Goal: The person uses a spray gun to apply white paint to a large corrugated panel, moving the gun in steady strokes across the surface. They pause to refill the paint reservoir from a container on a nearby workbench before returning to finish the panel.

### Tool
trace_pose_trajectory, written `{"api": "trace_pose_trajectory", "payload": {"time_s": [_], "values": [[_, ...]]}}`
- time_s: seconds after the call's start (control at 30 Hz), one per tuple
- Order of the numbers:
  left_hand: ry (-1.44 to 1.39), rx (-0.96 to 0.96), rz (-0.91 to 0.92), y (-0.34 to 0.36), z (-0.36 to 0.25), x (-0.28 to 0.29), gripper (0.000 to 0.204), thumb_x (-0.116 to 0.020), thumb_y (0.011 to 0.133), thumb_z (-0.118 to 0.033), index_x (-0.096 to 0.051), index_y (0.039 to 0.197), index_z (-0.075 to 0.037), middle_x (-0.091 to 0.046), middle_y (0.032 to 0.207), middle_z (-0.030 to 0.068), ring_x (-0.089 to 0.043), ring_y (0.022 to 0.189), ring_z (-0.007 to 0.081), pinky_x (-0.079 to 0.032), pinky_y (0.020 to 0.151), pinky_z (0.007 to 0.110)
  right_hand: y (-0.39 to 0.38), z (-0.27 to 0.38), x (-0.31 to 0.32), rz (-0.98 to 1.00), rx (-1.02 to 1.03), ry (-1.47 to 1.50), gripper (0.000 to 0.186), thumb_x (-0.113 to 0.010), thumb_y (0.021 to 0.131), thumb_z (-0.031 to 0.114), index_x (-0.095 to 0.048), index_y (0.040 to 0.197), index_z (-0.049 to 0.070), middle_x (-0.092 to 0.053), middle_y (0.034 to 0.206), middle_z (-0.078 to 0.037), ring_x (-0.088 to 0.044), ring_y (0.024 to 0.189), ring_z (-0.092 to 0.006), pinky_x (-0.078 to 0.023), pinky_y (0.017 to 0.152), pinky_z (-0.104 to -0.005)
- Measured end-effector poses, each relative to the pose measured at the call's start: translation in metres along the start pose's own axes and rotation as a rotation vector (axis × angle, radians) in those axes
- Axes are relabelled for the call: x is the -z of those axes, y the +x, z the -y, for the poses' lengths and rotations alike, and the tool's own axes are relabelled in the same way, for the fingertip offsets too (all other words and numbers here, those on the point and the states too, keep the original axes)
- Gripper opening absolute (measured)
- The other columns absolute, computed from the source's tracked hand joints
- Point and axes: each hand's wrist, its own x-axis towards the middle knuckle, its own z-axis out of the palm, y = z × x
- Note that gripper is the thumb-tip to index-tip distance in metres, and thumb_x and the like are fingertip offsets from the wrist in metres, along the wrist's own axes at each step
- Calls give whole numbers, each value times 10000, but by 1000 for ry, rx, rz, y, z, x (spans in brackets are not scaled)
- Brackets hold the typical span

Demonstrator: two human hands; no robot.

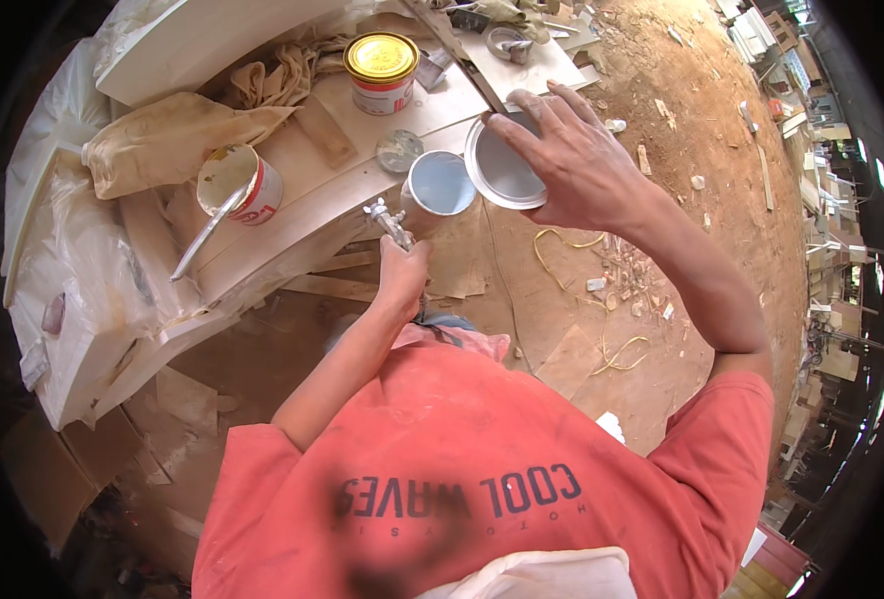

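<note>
My left hand (402, 268) is closed on a metal spray gun (387, 222). An open cup of pale blue-grey liquid (440, 184) is right beside the gun's top; whether they are joined I cannot make out. My right hand (587, 165) grips a white round container or lid (502, 170) with a grey inside, tilted just right of the cup. A round greyish lid (399, 151) lies on the white workbench (217, 270). An open red-and-white can (267, 200) has a stick or scraper (202, 240) across it; a closed can with a yellow lid (382, 85) stands farther back.
Crumpled cloth (182, 130) and plastic sheeting (52, 260) cover the bench's left. A long narrow bar (462, 65) crosses its back. A yellow cord (552, 255) and scraps lie on the dirty floor (681, 150). Stacked boards (831, 299) line the far right.
</note>
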Motion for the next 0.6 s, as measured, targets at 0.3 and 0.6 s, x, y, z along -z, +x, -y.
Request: {"api": "trace_pose_trajectory", "payload": {"time_s": [0.3,0.6], "values": [[117,-80,-25,-7,15,-26,391,-657,831,-126,-400,1111,-35,-471,907,75,-498,679,147,-437,530,322,6,5,17,199,93,-87,857,-839,588,146,-507,1370,36,-534,1313,-236,-542,1244,-363,-268,1223,-459],[192,-91,1,-9,27,-35,469,-654,805,-181,-419,1103,94,-441,1138,243,-466,1077,328,-391,974,429,16,18,20,339,186,-289,743,-826,630,141,-540,1295,-23,-564,1242,-238,-575,1216,-355,-217,1242,-467]]}}
